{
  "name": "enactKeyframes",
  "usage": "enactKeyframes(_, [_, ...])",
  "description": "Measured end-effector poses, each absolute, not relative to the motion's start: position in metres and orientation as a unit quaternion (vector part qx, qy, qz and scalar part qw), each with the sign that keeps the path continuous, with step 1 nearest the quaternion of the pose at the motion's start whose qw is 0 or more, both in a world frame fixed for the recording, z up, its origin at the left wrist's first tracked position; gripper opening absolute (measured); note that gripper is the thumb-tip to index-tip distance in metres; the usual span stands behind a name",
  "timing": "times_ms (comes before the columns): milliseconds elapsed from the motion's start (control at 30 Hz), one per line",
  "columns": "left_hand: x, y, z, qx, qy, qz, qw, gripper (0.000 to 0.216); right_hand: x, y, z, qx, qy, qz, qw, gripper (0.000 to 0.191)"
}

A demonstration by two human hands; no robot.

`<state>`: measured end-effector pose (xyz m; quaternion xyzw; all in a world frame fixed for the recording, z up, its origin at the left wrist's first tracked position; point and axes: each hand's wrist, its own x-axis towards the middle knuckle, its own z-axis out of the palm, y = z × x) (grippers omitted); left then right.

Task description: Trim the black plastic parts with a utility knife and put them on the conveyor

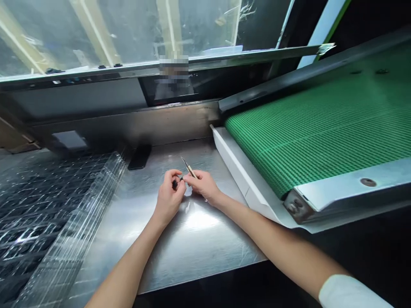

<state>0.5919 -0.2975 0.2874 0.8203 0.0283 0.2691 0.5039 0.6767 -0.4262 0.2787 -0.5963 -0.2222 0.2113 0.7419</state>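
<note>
We find the small black piece (174,184) between our two hands, over the brushed-metal counter (180,265), pinched in the fingers of the left hand (167,196). That grip is narrow around it, while the right hand (204,185) holds a slim, pale-handled tool with a pointed dark end (189,166). From the right grip the piece lies to the left, just beside the fingertips, so the relation we mind is piece against tool. The tool's long axis slants forward and leftward; its point reaches away from us, beyond the piece rather than toward it. Fingers cover much of the piece, so we cannot fairly tell its own long axis or whether the right fingertips touch it. To the left are the clear plastic trays (104,194); to the right, the green mesh conveyor belt (321,128).
</note>
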Motion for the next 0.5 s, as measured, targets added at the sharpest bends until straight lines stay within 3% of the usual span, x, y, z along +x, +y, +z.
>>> enactKeyframes(500, [0.593,-0.302,0.289,0.722,0.087,0.219,0.651,0.065,0.666,-0.430,0.294,-0.482,-0.142,0.307,0.808,0.039])
